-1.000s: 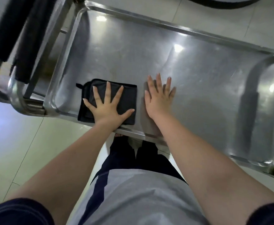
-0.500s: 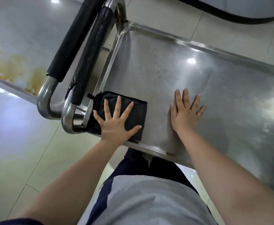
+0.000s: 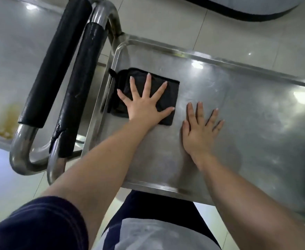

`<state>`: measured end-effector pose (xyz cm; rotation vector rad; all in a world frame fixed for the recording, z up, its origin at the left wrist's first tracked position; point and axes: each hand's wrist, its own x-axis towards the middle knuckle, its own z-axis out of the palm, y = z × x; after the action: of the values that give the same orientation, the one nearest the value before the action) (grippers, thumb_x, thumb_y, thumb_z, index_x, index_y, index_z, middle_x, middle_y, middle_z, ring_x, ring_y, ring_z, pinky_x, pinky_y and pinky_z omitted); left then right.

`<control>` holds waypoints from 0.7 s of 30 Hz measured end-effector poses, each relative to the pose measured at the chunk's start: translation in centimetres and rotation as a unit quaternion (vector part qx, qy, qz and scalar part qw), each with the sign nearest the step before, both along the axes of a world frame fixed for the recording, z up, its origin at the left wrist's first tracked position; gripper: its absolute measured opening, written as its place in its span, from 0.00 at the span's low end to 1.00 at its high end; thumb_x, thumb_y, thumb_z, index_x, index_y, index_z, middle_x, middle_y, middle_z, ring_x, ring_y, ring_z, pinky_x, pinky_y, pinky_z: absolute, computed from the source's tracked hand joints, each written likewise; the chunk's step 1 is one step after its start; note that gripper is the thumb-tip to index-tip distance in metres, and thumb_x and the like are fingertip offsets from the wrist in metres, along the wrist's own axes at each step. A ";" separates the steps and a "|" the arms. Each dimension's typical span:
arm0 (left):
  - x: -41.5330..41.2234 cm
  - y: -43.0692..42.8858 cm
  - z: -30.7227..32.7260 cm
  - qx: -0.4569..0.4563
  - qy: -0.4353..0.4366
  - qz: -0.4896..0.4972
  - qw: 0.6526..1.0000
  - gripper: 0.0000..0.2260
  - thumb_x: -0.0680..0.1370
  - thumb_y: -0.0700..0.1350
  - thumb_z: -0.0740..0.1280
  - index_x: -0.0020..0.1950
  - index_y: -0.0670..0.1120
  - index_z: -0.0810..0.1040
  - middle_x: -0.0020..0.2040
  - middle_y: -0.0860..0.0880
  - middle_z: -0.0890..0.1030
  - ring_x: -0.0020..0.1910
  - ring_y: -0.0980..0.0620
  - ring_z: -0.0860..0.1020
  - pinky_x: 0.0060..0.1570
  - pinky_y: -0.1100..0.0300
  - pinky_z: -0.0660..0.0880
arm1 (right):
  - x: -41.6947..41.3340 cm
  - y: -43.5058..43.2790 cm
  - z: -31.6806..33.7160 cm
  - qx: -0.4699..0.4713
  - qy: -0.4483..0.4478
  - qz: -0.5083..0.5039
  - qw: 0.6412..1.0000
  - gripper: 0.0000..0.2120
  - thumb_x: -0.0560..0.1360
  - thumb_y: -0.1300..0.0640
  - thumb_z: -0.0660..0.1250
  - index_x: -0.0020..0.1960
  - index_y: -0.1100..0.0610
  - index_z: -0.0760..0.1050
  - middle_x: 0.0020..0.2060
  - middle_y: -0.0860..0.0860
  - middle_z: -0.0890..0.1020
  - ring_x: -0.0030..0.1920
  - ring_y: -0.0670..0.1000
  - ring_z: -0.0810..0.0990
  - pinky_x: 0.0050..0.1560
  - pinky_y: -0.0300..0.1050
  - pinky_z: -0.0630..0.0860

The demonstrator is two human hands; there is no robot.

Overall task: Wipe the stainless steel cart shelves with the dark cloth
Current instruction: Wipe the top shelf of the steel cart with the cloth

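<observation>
Dark cloth [image 3: 168, 98] (folded square) lies flat on shelf [image 3: 247, 123].

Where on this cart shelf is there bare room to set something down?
Bare: the shelf right of the right hand, out to the far rim. A narrower strip runs between the dark cloth and that rim. Crowded: the left end, where the left hand presses the cloth beside the padded handles.

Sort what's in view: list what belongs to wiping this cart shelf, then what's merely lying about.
In the job:
- dark cloth
- left hand, pressed flat on the cloth
- cart shelf
- right hand, flat on the shelf

Not in the job:
- black padded handle bars
- tiled floor
- yellow-stained surface at far left
</observation>
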<state>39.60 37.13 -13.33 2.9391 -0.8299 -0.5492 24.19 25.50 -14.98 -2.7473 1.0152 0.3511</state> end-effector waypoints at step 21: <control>-9.6 7.5 -0.2 -0.002 -0.017 -0.017 1.000 0.38 0.69 0.78 0.53 0.78 0.67 0.54 0.81 0.49 0.52 0.78 0.32 0.45 0.63 0.21 0.47 | 1.3 -3.6 0.3 -0.021 0.030 0.055 0.998 0.29 0.79 0.38 0.40 0.80 0.40 0.44 0.80 0.46 0.47 0.78 0.62 0.38 0.73 0.67 0.34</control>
<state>30.04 44.66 -13.49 2.9431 -0.8861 -0.5001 25.52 21.90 -14.64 -2.8536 0.8964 0.4376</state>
